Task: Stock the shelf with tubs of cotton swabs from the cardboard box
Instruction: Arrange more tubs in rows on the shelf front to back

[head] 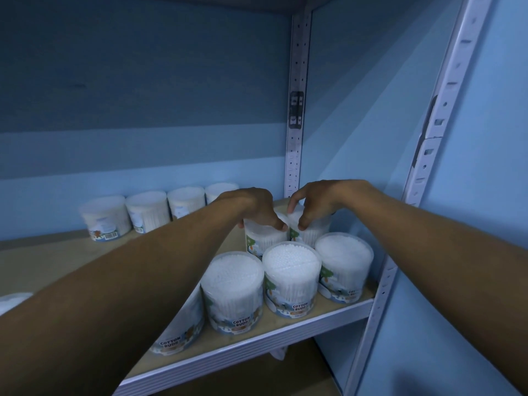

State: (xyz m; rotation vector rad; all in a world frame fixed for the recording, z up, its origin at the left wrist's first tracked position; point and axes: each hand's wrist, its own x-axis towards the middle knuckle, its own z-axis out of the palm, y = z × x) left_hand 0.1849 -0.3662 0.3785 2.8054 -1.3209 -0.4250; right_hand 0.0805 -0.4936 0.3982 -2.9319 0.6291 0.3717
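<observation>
Both arms reach onto the shelf [328, 317]. Left hand [254, 208] grips the top of one tub [264, 237], right hand [314, 204] the tub beside it [310, 232], both upright, touching. Three more tubs [291, 277] stand nearer, along the front edge. Four tubs [148, 210] line the far wall, left. White slotted upright [295, 110] at far corner.

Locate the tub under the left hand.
Head view, centre: the tub stands on the shelf in the second row, touching the right hand's tub, behind the three front tubs.

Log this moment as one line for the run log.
left hand grips tub | right hand grips neighbouring tub | both on shelf
</observation>
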